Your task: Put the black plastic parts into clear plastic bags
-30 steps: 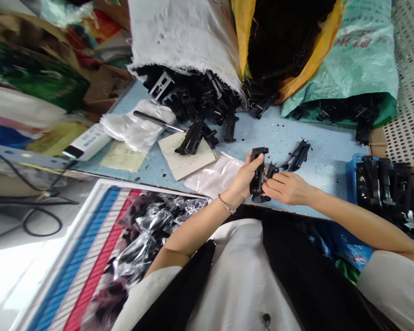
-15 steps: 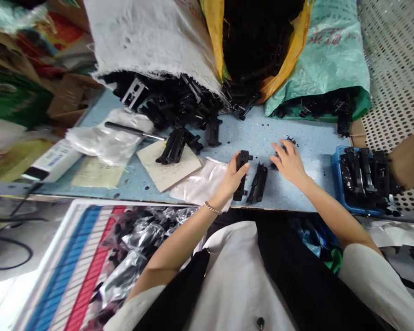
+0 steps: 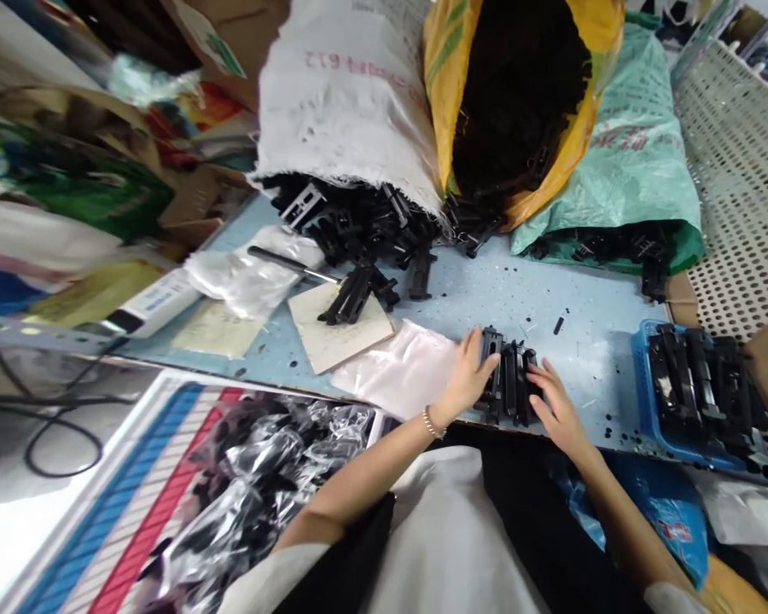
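Several long black plastic parts lie side by side in a row near the table's front edge. My left hand, with a bracelet at the wrist, is closed on the leftmost part, its thumb over the top. At the row's other end, my right hand has its fingertips and thumb on the rightmost part, partly hiding it. A white plastic sheet lies flat just left of my left hand.
Black parts spill from a white sack, a yellow sack and a green sack at the back. A blue basket of parts stands right. A square board and a screwdriver lie left.
The view has shifted. My right hand has moved nearer to me and closer to my left hand, and the black parts now lie together in one row between them.
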